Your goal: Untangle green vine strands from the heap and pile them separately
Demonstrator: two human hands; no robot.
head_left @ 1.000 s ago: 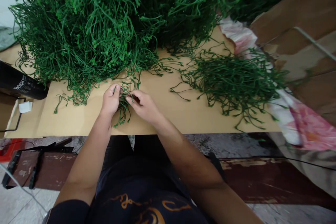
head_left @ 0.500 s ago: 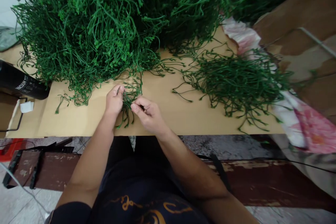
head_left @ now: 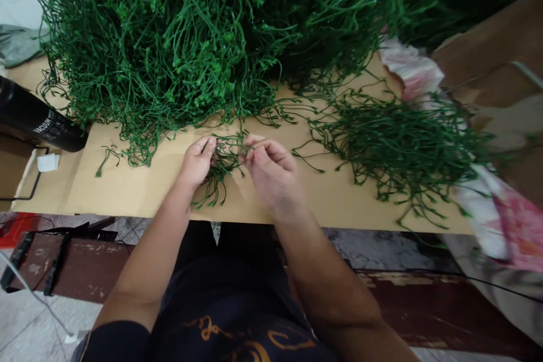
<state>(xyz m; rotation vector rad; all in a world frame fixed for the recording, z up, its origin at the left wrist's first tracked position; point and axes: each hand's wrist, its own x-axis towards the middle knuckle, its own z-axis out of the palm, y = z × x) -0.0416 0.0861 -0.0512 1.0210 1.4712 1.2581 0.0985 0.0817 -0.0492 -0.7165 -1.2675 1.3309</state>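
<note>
My left hand point(head_left: 197, 164) is closed in a pinch, thumb against forefinger, on thin green artificial plant stems point(head_left: 224, 155). Facing it, my right hand point(head_left: 275, 174) also pinches at the stems' other side; it is slightly blurred. Several strands stretch between the two hands, while others hang below over the cardboard sheet point(head_left: 127, 189). Just beyond my hands rises a large tangled heap of the same green stems point(head_left: 169, 45), with small forked tips. A smaller pile of stems point(head_left: 399, 141) lies to the right of my right hand.
A black bottle point(head_left: 44, 119) lies tilted at the left edge, near a white paper scrap point(head_left: 48, 162). Pink-and-white floral cloth point(head_left: 520, 220) and a brown cardboard box point(head_left: 500, 51) stand at the right. Below the table runs a dark red bench point(head_left: 424, 305).
My right hand has moved right, away from my left hand, and the strands between them are drawn out. The whole view has shifted a little.
</note>
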